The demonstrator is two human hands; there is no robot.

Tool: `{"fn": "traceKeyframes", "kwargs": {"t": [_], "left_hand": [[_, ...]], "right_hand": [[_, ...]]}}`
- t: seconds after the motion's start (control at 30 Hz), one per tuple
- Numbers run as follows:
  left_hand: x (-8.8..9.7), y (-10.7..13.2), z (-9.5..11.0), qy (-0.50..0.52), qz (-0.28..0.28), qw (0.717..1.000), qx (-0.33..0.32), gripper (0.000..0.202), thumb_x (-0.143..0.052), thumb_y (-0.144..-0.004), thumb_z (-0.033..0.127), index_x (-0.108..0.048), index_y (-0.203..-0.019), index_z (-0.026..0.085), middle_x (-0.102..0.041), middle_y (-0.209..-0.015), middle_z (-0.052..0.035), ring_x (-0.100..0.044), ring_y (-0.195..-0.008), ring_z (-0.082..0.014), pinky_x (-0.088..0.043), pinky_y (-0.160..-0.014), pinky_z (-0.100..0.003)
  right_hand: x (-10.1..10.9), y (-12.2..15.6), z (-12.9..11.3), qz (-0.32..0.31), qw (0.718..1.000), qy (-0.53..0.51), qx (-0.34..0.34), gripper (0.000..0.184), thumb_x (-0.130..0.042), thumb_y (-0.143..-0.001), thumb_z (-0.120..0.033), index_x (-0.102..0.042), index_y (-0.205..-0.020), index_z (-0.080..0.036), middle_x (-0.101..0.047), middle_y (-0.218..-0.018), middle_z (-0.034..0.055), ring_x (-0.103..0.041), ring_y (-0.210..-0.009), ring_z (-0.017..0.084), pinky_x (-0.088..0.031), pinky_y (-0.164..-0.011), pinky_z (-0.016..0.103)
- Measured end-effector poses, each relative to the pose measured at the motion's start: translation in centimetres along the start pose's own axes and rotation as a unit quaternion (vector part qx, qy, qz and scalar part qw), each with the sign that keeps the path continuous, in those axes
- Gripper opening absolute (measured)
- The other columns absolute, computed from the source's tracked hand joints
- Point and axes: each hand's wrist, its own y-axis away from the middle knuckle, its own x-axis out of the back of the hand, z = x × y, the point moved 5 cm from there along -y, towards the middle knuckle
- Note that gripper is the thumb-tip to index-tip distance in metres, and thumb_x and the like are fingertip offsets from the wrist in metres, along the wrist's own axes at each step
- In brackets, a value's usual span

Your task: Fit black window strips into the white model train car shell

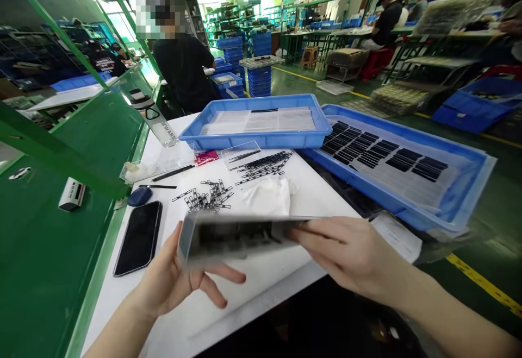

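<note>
While a blurred flat pack (232, 237) is cradled by the spread left hand (179, 276) and pinched by the right hand (342, 252), loose black frames (204, 198) are left on the bench (253, 287).

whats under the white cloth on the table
The crumpled white cloth rests on the white table, with black strips beside it. Whatever lies directly beneath the cloth is covered and cannot be seen.
</note>
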Motion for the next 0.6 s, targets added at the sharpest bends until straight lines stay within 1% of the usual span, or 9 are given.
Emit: {"fn": "traceKeyframes", "kwargs": {"t": [0.1, 0.13, 0.2, 0.27, 0.33, 0.4, 0.47, 0.53, 0.6], "left_hand": [[0.3, -1.2, -0.9, -0.007, -0.025, 0.993, 0.119, 0.095, -0.046, -0.083, 0.093, -0.064, -0.147, 0.025, -0.076, -0.116, -0.0159, -0.071, -0.077, -0.0214, -0.052, -0.056, -0.024], [0.1, -1.6, -1.2, -0.021, -0.023, 0.991, 0.133, 0.094, -0.057, -0.081, 0.090, -0.063, -0.148, 0.026, -0.075, -0.105, -0.0115, -0.064, -0.068, -0.0147, -0.045, -0.053, -0.020], [-0.4, -2.5, -1.9, -0.048, -0.021, 0.989, 0.142, 0.091, -0.079, -0.076, 0.075, -0.061, -0.150, 0.026, -0.068, -0.084, -0.0022, -0.051, -0.061, -0.0098, -0.037, -0.054, -0.018], [-0.7, -3.0, -2.3, -0.077, -0.009, 0.988, 0.134, 0.086, -0.089, -0.077, 0.058, -0.061, -0.150, 0.023, -0.063, -0.078, 0.0016, -0.050, -0.067, -0.0111, -0.039, -0.061, -0.020], [-0.5, -3.2, -2.2, -0.105, 0.014, 0.987, 0.121, 0.077, -0.090, -0.080, 0.049, -0.063, -0.147, 0.021, -0.067, -0.087, -0.0007, -0.056, -0.079, -0.0147, -0.044, -0.070, -0.023], [0.4, -2.9, -1.6, -0.176, 0.041, 0.978, 0.106, 0.072, -0.089, -0.081, 0.045, -0.065, -0.145, 0.022, -0.072, -0.102, -0.0038, -0.062, -0.091, -0.0191, -0.049, -0.079, -0.026], [1.1, -2.4, -0.8, -0.269, 0.042, 0.958, 0.087, 0.073, -0.089, -0.079, 0.042, -0.065, -0.145, 0.025, -0.076, -0.114, -0.0052, -0.068, -0.099, -0.0245, -0.054, -0.084, -0.030], [1.3, -1.9, 0.1, -0.341, 0.031, 0.937, 0.062, 0.068, -0.084, -0.081, 0.036, -0.064, -0.146, 0.029, -0.078, -0.125, -0.0053, -0.072, -0.105, -0.0279, -0.058, -0.089, -0.032], [1.1, -1.7, 0.8, -0.375, 0.021, 0.925, 0.052, 0.065, -0.078, -0.082, 0.029, -0.065, -0.146, 0.029, -0.079, -0.128, -0.0045, -0.076, -0.105, -0.0285, -0.060, -0.090, -0.031]], "right_hand": [[-2.8, 0.0, -0.2, -0.038, 0.992, 0.069, 0.096, 0.031, -0.051, -0.101, -0.006, -0.073, -0.122, -0.014, -0.080, -0.101, 0.0100, -0.076, -0.081, 0.025, -0.059, -0.068, 0.040], [-3.8, 0.0, -0.1, -0.048, 0.990, 0.074, 0.108, 0.032, -0.049, -0.102, -0.007, -0.073, -0.121, -0.013, -0.081, -0.101, 0.0103, -0.076, -0.081, 0.025, -0.060, -0.068, 0.041], [-5.1, 0.2, 0.1, -0.060, 0.988, 0.080, 0.118, 0.034, -0.046, -0.101, -0.006, -0.074, -0.120, -0.011, -0.081, -0.104, 0.0120, -0.077, -0.085, 0.027, -0.061, -0.071, 0.043], [-5.4, 0.1, 0.4, -0.074, 0.987, 0.076, 0.124, 0.032, -0.048, -0.101, -0.006, -0.074, -0.118, -0.012, -0.082, -0.108, 0.0121, -0.078, -0.088, 0.028, -0.062, -0.073, 0.044], [-4.4, -0.7, 0.8, -0.084, 0.988, 0.037, 0.124, 0.020, -0.059, -0.101, -0.013, -0.074, -0.114, -0.014, -0.083, -0.100, 0.0087, -0.078, -0.080, 0.024, -0.060, -0.066, 0.038], [-2.6, -2.9, 1.8, -0.070, 0.992, -0.039, 0.102, 0.012, -0.072, -0.098, -0.020, -0.074, -0.109, -0.020, -0.082, -0.084, 0.0021, -0.074, -0.066, 0.017, -0.055, -0.056, 0.031], [-1.5, -6.4, 3.8, -0.038, 0.994, -0.097, 0.046, 0.007, -0.071, -0.098, -0.020, -0.075, -0.099, -0.026, -0.080, -0.075, -0.0029, -0.070, -0.057, 0.013, -0.052, -0.051, 0.027], [-2.9, -10.4, 6.4, -0.074, 0.996, -0.047, -0.003, 0.015, -0.065, -0.102, -0.029, -0.079, -0.097, -0.026, -0.082, -0.082, -0.0009, -0.070, -0.061, 0.014, -0.051, -0.054, 0.027], [-6.5, -13.9, 8.9, -0.173, 0.985, 0.024, -0.009, 0.018, -0.065, -0.100, -0.028, -0.082, -0.096, -0.023, -0.083, -0.093, 0.0024, -0.075, -0.080, 0.018, -0.055, -0.070, 0.029]]}}
